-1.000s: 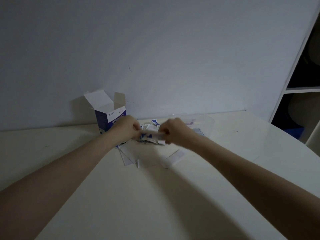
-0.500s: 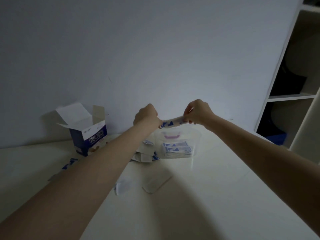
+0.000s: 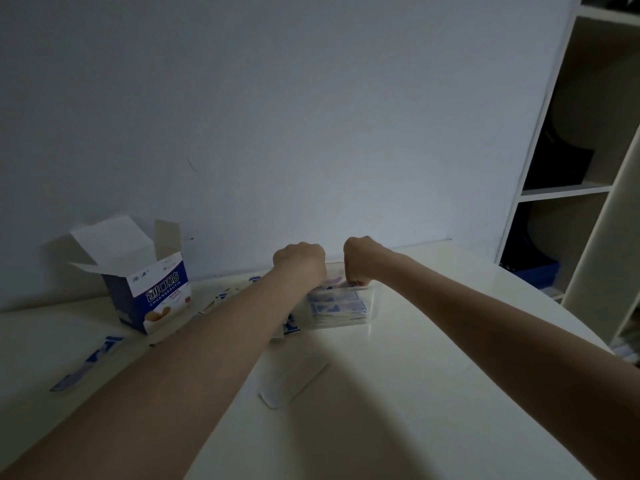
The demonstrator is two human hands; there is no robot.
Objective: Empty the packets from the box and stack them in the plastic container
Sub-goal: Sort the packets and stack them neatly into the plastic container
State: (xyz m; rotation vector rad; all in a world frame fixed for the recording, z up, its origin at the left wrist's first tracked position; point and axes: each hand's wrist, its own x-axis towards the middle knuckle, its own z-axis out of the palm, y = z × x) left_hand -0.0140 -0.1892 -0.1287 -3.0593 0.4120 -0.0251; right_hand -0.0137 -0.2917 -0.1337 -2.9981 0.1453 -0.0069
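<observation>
head view: both fists curled, knuckles up, left hand [image 3: 300,261] and right hand [image 3: 362,258] side by side, pinching a packet [image 3: 337,283] at the plastic container [image 3: 371,308] rim, above the stack [image 3: 337,306]. lowered from chest height half a second ago. open box [image 3: 152,289] well left; loose packets [image 3: 86,362] on table [image 3: 415,393].
</observation>
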